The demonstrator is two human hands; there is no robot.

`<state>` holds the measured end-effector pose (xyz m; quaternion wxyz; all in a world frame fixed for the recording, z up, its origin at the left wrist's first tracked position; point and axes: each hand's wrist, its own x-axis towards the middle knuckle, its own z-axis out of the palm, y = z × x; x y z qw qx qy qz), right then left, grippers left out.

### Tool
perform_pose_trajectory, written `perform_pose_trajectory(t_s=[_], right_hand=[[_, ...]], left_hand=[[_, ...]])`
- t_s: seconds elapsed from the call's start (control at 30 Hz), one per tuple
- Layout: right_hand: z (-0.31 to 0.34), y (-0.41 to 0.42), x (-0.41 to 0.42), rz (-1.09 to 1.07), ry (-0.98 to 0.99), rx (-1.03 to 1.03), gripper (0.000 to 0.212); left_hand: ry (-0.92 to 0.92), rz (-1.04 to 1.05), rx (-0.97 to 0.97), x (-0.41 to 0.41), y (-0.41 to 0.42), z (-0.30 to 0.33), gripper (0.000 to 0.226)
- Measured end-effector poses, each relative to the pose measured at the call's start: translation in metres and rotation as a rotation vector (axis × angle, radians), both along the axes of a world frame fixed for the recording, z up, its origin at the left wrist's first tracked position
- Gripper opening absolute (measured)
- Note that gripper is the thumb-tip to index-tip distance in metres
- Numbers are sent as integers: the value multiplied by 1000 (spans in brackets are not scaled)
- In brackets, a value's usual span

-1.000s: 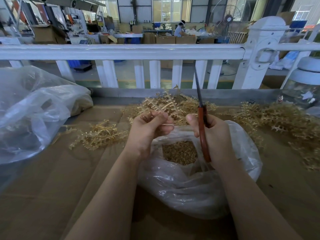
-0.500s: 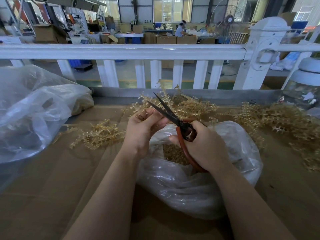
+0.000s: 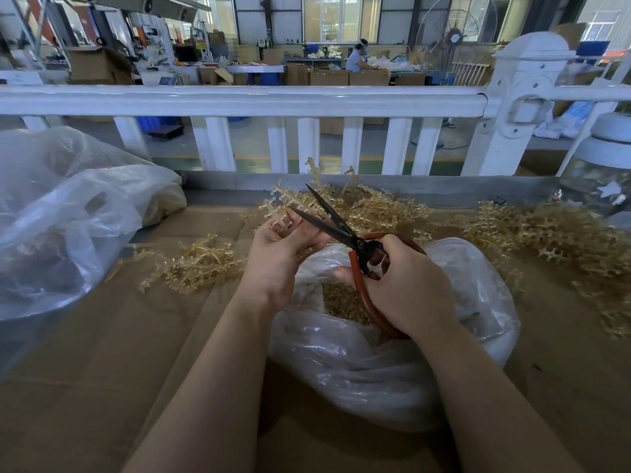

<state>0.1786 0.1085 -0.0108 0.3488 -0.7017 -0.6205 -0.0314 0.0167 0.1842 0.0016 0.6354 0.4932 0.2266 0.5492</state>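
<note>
Tan plastic sprue (image 3: pixel 280 218) — branching, with small parts on its twigs — sits in the left hand (image 3: pixel 278 256), just beyond the far rim of the open clear bag (image 3: pixel 392 363). The fingers curl round its stem, and twig ends stick up past the fingertips.

Scissors (image 3: pixel 336 224): blades parted, tips pointing away and to the left, lower blade passing just over the left fingers. Cannot tell whether a twig lies between the blades. Right hand (image 3: pixel 406 285) grips the red loop handles, fingers curled round them.

Step in hand, as judged: snipping parts off the sprue so they drop into the bag — a heap of cut pieces (image 3: pixel 341 298) shows at its mouth.

Next move calls for a twig fed fully between the blades, fingertips back of the edge, then a squeeze, with the cut made over the bag mouth.

Around: loose sprues piled behind (image 3: pixel 375 206), at right (image 3: pixel 546 233) and at left (image 3: pixel 194 264) on the cardboard table top (image 3: pixel 102 370). A larger clear bag (image 3: pixel 68 216) lies far left.
</note>
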Motion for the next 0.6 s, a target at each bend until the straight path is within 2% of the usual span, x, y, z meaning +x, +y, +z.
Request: perform_pose_trajectory(t_s=[0.1, 0.3, 0.6], right_hand=[[0, 1, 0, -17, -14, 0, 75], [-1, 0, 0, -46, -40, 32, 66], [-1, 1, -1, -52, -36, 21, 71]], left_hand=[[-21, -16, 10, -1, 0, 0, 12], [-66, -16, 0, -1, 0, 1, 10], [-60, -13, 9, -3, 1, 2, 13]])
